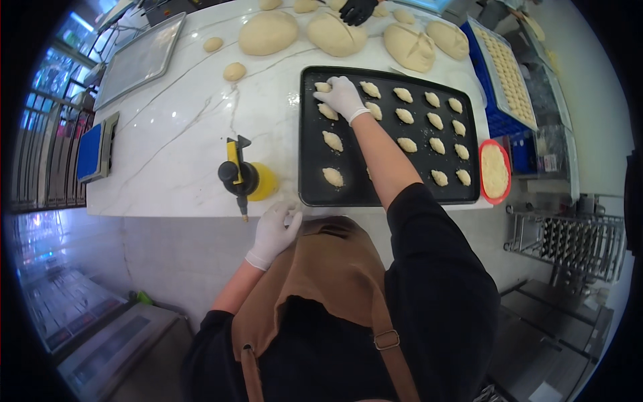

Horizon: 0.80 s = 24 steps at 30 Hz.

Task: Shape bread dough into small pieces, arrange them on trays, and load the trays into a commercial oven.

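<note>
My right hand (341, 99), in a white glove, reaches across the black baking tray (382, 195) to its far left corner. Its fingers close around a small shaped dough piece (323, 87) there. Several more dough pieces (406, 144) lie in rows on the tray, dusted with pale crumbs; my right forearm hides part of one. Gloved in white too, my left hand (273, 231) rests low by the table's front edge, fingers loosely curled and apart, holding nothing. Just beyond it stands a yellow spray bottle (262, 181) with a black pump head.
Large dough lumps (268, 32) and smaller dough balls (234, 72) sit on the far side of the marble table (167, 154). A red dish (494, 173) of pale topping and a blue crate (487, 87) are right of the tray. Another person's black-gloved hand (358, 11) touches dough opposite.
</note>
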Tool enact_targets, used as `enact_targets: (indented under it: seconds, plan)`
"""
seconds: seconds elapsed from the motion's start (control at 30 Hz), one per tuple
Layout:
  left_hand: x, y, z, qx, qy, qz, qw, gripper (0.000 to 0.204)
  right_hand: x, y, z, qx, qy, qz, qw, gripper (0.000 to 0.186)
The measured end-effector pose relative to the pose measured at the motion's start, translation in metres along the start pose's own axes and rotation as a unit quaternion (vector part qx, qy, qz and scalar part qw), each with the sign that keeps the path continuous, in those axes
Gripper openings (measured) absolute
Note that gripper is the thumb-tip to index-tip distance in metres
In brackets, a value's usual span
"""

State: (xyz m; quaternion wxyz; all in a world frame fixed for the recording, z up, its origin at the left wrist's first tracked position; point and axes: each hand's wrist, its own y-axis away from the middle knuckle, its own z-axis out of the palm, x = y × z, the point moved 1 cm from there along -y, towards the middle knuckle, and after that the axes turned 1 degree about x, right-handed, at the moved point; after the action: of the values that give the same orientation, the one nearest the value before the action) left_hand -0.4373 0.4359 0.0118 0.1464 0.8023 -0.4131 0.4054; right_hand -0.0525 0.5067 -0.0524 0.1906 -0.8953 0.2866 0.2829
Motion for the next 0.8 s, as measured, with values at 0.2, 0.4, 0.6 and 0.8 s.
enact_targets:
  seconds: [0.2, 0.4, 0.6, 0.8]
  plan:
    - [-0.002, -0.038, 0.007, -0.138, 0.015, -0.134, 0.981, 0.027, -0.039, 0.069, -0.152, 0.148, -0.198, 0.118, 0.962, 0.034]
    - [-0.026, -0.077, -0.012, -0.098, -0.19, -0.191, 0.958, 0.053, 0.056, 0.197, -0.234, 0.163, 0.046, 0.077, 0.982, 0.035]
    - [-0.052, -0.088, -0.024, -0.092, -0.332, -0.153, 0.926, 0.049, 0.207, 0.284, -0.252, 0.084, 0.217, 0.425, 0.875, 0.038]
    - [-0.079, -0.085, -0.067, -0.111, -0.426, -0.194, 0.876, 0.042, 0.189, 0.282, -0.212, 0.037, 0.141, 0.365, 0.92, 0.044]
